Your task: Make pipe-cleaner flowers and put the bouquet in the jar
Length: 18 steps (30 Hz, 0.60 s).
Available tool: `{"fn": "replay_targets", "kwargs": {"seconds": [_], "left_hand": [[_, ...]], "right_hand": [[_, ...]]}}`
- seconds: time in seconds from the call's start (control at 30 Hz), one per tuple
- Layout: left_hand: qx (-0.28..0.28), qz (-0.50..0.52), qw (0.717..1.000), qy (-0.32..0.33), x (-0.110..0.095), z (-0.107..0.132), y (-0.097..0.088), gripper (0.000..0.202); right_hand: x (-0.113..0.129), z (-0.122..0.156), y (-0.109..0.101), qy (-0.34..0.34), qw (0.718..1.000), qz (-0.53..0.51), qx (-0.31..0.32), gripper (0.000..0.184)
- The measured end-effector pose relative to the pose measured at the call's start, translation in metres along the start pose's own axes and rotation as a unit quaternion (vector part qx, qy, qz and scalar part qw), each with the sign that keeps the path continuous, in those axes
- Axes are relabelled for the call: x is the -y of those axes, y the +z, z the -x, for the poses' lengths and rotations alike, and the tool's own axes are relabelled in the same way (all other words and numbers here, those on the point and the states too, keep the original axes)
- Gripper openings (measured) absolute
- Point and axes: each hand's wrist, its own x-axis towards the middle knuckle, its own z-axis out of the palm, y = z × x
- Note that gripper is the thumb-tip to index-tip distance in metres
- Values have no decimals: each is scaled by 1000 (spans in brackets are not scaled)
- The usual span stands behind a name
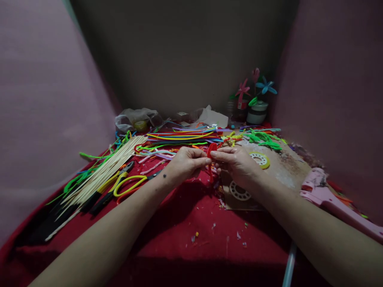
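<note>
Between my two hands, above the middle of the red cloth, is a red pipe cleaner (212, 150) bent into a small loop, with a tail hanging below. My left hand (191, 161) pinches its left side between thumb and fingers. From the right, my right hand (235, 161) grips the same piece, fingertips close to those of the left. Just beyond the hands lies a bundle of coloured pipe cleaners (179, 136). Under my right wrist is a cardboard sheet (248, 205) with a white tape roll (237, 192) on it.
Wooden skewers (101, 175), pliers (112, 185) and yellow-handled scissors (130, 185) lie left. A yellow tape roll (263, 160), green pipe cleaner pieces (263, 138) and a pink glue gun (329, 195) are right. Pipe-cleaner flowers (266, 85) stand at the back right; a plastic bag (134, 117) lies back left.
</note>
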Motion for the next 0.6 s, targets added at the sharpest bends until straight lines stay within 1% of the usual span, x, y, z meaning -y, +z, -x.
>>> {"fn": "replay_targets", "kwargs": {"seconds": [0.1, 0.2, 0.3, 0.37, 0.4, 0.43, 0.5, 0.6], "left_hand": [[-13, -5, 1000, 3, 1, 0, 2, 19], [-25, -37, 999, 9, 1, 0, 3, 18], [-88, -57, 993, 50, 1, 0, 0, 19], [-117, -21, 990, 69, 0, 0, -3, 20], [-114, 10, 991, 70, 0, 0, -4, 20], [-100, 42, 992, 66, 0, 0, -6, 20], [-59, 95, 992, 53, 1, 0, -7, 21], [-17, 129, 991, 43, 4, -1, -7, 19]], "right_hand": [[-3, -1, 0, -6, 1000, 11, 15, 21], [-1, 0, 3, -11, 999, 34, -2, 20], [4, 4, 6, -1, 998, 55, -37, 21], [6, 6, 8, -4, 997, 73, -39, 22], [7, 7, 8, -11, 996, 89, -27, 22], [6, 8, 9, -18, 994, 107, -9, 22], [5, 8, 9, -32, 990, 133, 32, 21], [2, 7, 8, -33, 988, 133, 76, 21]]}}
